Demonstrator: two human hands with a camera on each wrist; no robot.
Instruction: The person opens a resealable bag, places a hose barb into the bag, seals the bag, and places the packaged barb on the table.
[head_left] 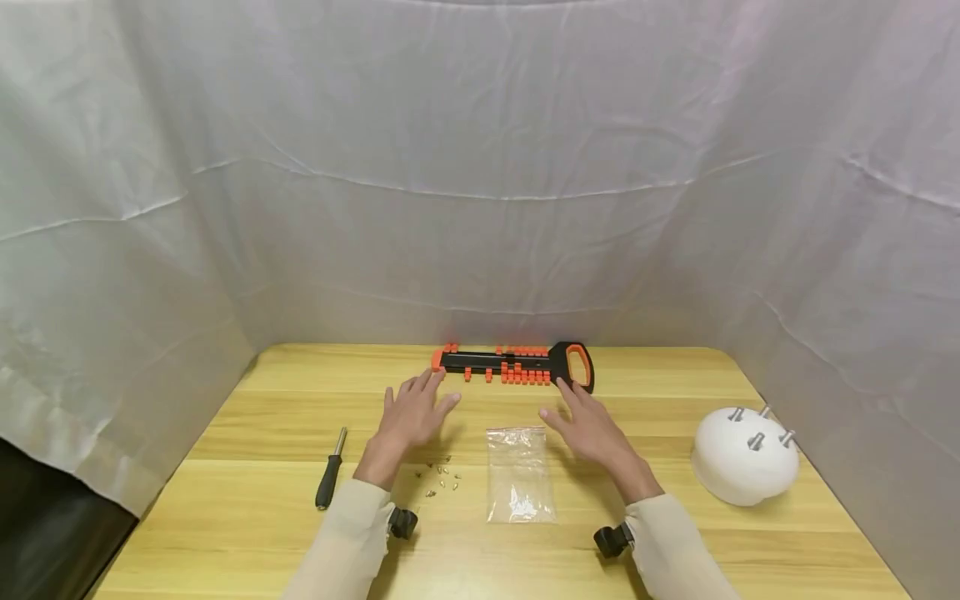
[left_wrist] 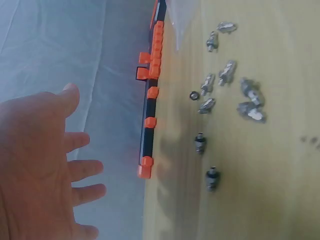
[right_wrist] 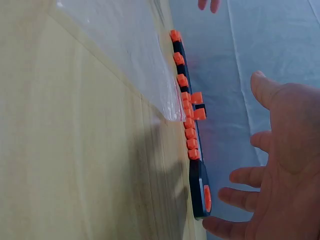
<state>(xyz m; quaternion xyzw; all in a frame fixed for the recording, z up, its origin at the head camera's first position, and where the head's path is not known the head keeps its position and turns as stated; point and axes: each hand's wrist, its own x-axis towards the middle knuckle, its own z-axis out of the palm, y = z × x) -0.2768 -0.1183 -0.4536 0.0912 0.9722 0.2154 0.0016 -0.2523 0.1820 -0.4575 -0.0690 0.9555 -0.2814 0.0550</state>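
Both hands hover apart over the wooden table, fingers spread, holding nothing. My left hand (head_left: 411, 417) is near the left end of a black rail with orange clips (head_left: 495, 363) and a looped handle at its right end. Beside the left forearm lie several small metal fittings (head_left: 441, 475); the left wrist view shows the metal fittings (left_wrist: 227, 72) scattered and slightly blurred. My right hand (head_left: 592, 429) is close to the rail's handle (head_left: 587, 367). Between the forearms a clear plastic bag (head_left: 519, 479) lies flat; its contents, if any, cannot be made out.
A screwdriver with a black handle (head_left: 327, 482) lies to the left of the left arm. At the right edge stands a rounded white object (head_left: 738, 462) with several metal pegs on top. Grey cloth (head_left: 480, 250) encloses the table's back and sides.
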